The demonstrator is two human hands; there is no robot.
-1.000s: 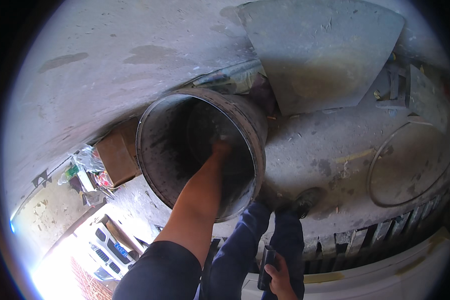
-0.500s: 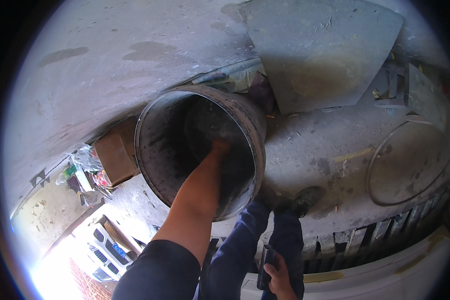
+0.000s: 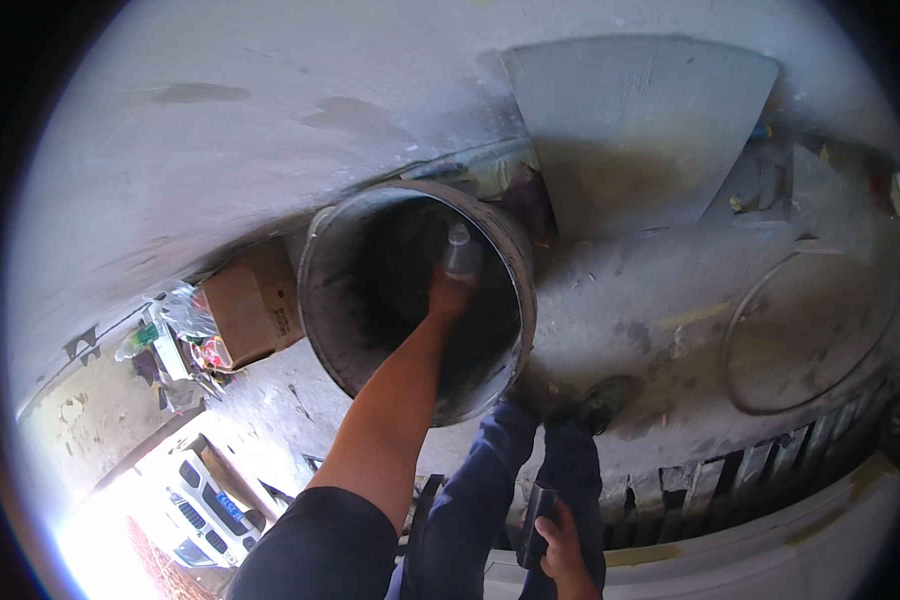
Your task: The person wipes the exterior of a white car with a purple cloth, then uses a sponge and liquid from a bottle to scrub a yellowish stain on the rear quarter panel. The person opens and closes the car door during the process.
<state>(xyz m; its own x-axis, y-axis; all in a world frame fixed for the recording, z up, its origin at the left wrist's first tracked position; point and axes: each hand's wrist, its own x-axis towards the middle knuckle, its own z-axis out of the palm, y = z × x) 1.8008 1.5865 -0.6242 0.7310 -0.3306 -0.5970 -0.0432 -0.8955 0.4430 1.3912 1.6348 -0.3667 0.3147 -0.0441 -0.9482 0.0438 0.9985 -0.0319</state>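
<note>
A large dark metal drum (image 3: 320,300) lies tilted on the dusty concrete, with its open mouth toward me. My left arm reaches into it. Inside, my left hand (image 3: 448,293) grips a small clear plastic bottle (image 3: 460,250) by its lower part, with the cap pointing up toward the far rim. My right hand (image 3: 562,545) hangs low beside my blue trouser leg and holds a flat dark object (image 3: 533,512). I cannot tell what that object is. My shoes stand right against the drum's near rim.
A grey sheet panel (image 3: 630,130) leans behind the drum. Left of the drum are a cardboard box (image 3: 250,310) and plastic bags (image 3: 170,330). A round lid outline (image 3: 810,330) marks the floor at right. A drain grating (image 3: 750,480) runs along the near edge. A white car (image 3: 195,505) is parked at lower left.
My left hand was bare-looking deep in the drum. It now shows a clear bottle in its grip, raised slightly. The right hand has stayed by my leg.
</note>
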